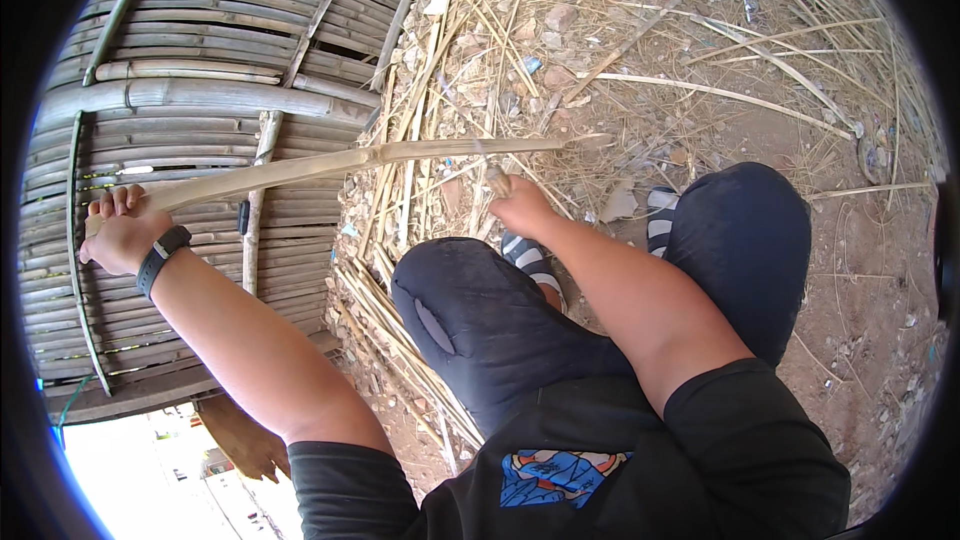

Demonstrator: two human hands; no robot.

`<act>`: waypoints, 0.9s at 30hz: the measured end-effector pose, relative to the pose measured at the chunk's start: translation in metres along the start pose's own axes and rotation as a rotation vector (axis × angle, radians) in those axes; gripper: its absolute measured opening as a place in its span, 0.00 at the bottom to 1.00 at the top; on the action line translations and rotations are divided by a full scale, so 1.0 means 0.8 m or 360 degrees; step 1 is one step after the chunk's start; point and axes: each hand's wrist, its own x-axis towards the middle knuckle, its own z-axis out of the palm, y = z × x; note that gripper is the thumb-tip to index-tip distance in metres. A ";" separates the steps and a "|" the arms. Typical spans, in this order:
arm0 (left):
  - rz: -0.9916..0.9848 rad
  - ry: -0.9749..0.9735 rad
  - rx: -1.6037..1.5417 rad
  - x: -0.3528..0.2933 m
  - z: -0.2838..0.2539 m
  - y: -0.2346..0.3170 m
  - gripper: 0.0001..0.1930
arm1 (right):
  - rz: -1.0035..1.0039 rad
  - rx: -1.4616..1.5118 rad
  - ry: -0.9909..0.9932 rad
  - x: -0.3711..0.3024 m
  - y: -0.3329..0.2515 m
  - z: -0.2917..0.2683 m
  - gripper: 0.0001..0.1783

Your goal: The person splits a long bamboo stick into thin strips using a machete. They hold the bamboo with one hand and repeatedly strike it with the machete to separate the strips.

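Stretched out to the left, my left hand is closed around one end of a long, flat bamboo strip. The strip runs nearly level to the right, a node showing about midway, and its far end is split and frayed. My right hand is in a fist just below that frayed end, gripping the short handle of what looks like a knife. Its blade is thin and smeared, pointing up and away across the strip. Whether the blade touches the strip I cannot tell.
A slatted bamboo wall stands close on the left. Split bamboo strips lie piled along its foot, with more long strips over straw, shavings and stones on the dirt ground. My bent knees and striped footwear are below my right hand.
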 end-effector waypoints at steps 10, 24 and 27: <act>-0.0177 -0.0488 -0.0243 0.037 -0.010 0.011 0.31 | -0.0498 -0.0160 0.0100 -0.017 -0.019 0.020 0.20; -0.0059 -0.0687 -0.0340 0.015 0.003 0.018 0.35 | -0.0662 -0.0019 -0.0028 -0.011 -0.088 0.024 0.19; -0.0071 -0.0524 -0.0316 0.008 0.019 0.009 0.35 | -0.0346 -0.0025 0.0031 -0.009 -0.043 0.007 0.20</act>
